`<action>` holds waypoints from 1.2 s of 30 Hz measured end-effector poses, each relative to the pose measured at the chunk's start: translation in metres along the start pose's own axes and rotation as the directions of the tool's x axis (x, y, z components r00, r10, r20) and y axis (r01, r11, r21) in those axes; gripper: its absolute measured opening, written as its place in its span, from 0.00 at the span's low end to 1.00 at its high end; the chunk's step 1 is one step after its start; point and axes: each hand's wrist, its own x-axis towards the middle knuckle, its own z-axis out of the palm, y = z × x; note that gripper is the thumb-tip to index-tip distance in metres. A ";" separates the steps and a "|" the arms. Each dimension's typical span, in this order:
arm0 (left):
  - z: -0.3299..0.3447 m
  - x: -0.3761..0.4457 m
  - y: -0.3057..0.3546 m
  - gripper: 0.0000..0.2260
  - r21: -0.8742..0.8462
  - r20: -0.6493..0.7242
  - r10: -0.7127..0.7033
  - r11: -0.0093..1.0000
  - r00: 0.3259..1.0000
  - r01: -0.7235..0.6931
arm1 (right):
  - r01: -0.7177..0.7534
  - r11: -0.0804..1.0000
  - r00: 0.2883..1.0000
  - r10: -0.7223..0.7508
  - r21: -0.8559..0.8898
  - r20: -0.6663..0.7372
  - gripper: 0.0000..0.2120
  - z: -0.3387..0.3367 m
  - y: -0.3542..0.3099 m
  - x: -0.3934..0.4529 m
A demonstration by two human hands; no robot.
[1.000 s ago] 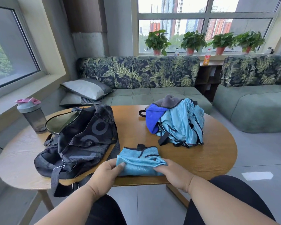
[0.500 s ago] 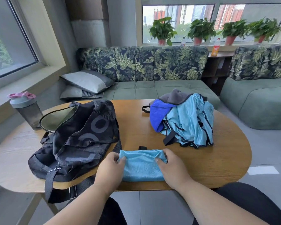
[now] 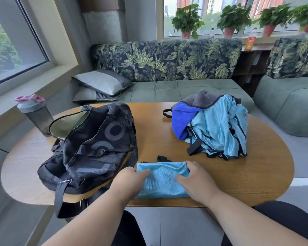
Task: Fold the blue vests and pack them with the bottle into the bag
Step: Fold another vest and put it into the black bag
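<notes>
A folded light-blue vest [image 3: 163, 180] lies at the near edge of the wooden table [image 3: 256, 174]. My left hand [image 3: 130, 181] grips its left end and my right hand [image 3: 196, 180] grips its right end, fingers curled over the cloth. A black strap end pokes out behind the vest. The black bag [image 3: 94, 150] lies open on the table to the left, touching the vest's left side. A heap of unfolded blue vests [image 3: 219, 128] with a dark-blue and grey cloth on top sits at the right rear. The grey bottle [image 3: 34, 114] with a pink lid stands at the table's far left.
A leaf-patterned sofa [image 3: 167, 64] with grey pillows [image 3: 103, 84] runs behind the table, a green seat [image 3: 288, 105] at right. Potted plants [image 3: 187, 22] line the windowsill. The bag's strap hangs over the table's near edge. My dark-clothed legs are below the table.
The vest went from loosely folded with trim showing to a tighter flat bundle. Both hands shifted forward over its ends, and the view tilted down.
</notes>
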 end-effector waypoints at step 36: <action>-0.111 -0.074 0.007 0.17 -0.730 -0.011 0.550 0.566 0.835 -0.383 | -0.065 0.709 0.907 -0.252 0.702 0.338 0.24 -0.010 -0.084 -0.049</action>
